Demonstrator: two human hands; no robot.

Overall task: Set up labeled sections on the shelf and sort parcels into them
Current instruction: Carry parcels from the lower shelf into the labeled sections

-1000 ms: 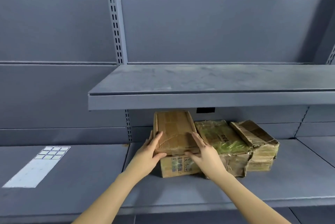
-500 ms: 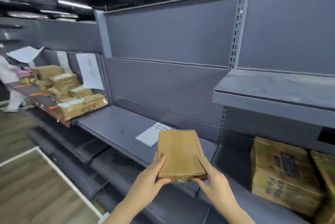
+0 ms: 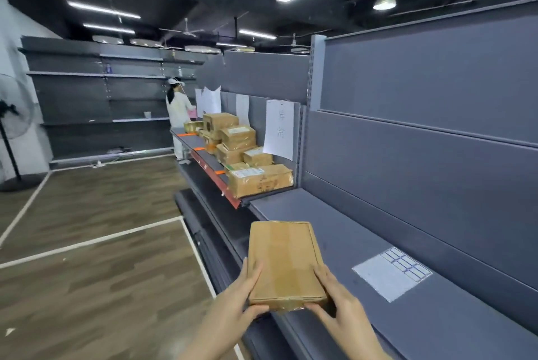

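Parcel (image 3: 285, 260) clamped flat between left hand (image 3: 233, 307) and right hand (image 3: 340, 310), fingers curled along sides, thumbs seemingly against near end.

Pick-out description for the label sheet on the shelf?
Start at the long grey shelf on the right. On its bare top, right of the held parcel, lies a white sheet. Unlike the papers hanging upright farther along, it lies flat and carries a grid of small labels.

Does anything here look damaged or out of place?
Only small things: the flat parcel has crumpled tape at its near edge, the label sheet lies slightly askew on the shelf, and a far paper sign curls at its top.
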